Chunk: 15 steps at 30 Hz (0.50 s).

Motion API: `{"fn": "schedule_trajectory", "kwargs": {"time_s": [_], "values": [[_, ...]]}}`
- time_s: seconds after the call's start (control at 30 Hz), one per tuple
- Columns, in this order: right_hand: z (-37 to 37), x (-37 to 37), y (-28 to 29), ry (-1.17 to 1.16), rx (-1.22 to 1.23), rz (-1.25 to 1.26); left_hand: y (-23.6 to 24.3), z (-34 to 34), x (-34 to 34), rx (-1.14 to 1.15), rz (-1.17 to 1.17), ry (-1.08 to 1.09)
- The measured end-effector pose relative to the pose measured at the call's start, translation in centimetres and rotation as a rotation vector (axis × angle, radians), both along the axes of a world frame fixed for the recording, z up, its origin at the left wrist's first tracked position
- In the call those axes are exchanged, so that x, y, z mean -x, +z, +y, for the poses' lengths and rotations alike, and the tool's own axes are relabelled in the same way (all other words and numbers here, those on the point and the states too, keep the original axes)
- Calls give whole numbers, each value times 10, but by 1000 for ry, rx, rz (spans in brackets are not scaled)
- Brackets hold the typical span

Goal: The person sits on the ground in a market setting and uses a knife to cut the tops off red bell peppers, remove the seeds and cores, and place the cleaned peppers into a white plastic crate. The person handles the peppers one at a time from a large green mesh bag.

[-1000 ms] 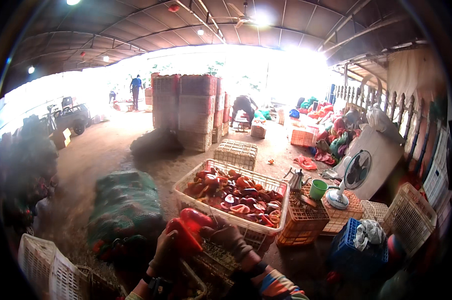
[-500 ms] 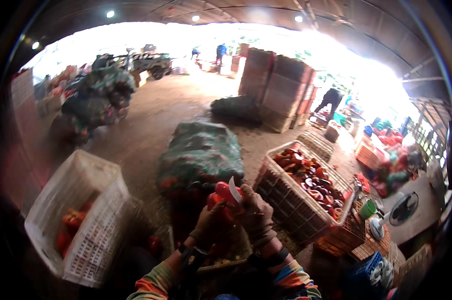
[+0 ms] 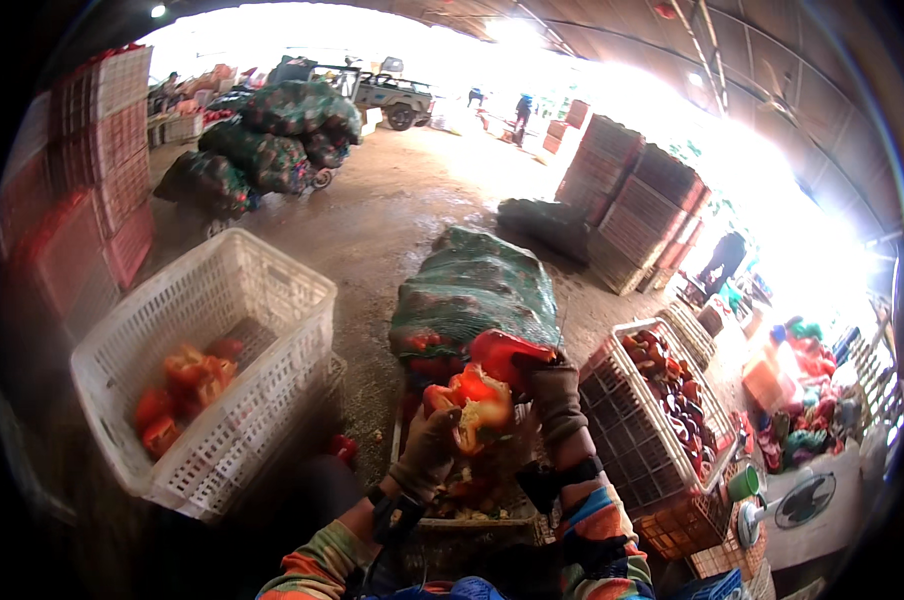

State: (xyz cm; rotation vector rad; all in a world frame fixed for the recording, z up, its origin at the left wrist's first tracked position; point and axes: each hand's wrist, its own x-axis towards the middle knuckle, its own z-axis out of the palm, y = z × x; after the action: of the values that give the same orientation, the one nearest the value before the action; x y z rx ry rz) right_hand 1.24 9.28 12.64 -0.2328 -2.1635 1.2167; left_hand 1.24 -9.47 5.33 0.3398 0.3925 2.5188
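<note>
The person's left hand (image 3: pixel 430 446) grips an opened pepper (image 3: pixel 482 402), pale core showing, above a low crate (image 3: pixel 502 522) with pale scraps in it, while the right hand (image 3: pixel 558 396) is closed on a red pepper piece (image 3: pixel 507 358) just beside it. A white crate (image 3: pixel 237 442) with a few red peppers (image 3: pixel 185 388) stands to the left, a fuller crate (image 3: pixel 622 440) of dark red pieces (image 3: pixel 669 388) to the right — and just beyond the hands lies a green net sack (image 3: pixel 477 285). Farther off stand stacked crates (image 3: pixel 644 212) and a vehicle (image 3: pixel 392 97).
</note>
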Motion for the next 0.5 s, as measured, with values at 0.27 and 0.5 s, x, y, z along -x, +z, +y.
{"fn": "schedule_trajectory", "kwargs": {"time_s": [0.27, 0.5], "values": [[-19, 33, -58, -116, 760, -164, -30, -83, -7, 514, 478, 522], [-161, 69, 73, 637, 520, -270, -11, -118, 26, -26, -23, 417]]}}
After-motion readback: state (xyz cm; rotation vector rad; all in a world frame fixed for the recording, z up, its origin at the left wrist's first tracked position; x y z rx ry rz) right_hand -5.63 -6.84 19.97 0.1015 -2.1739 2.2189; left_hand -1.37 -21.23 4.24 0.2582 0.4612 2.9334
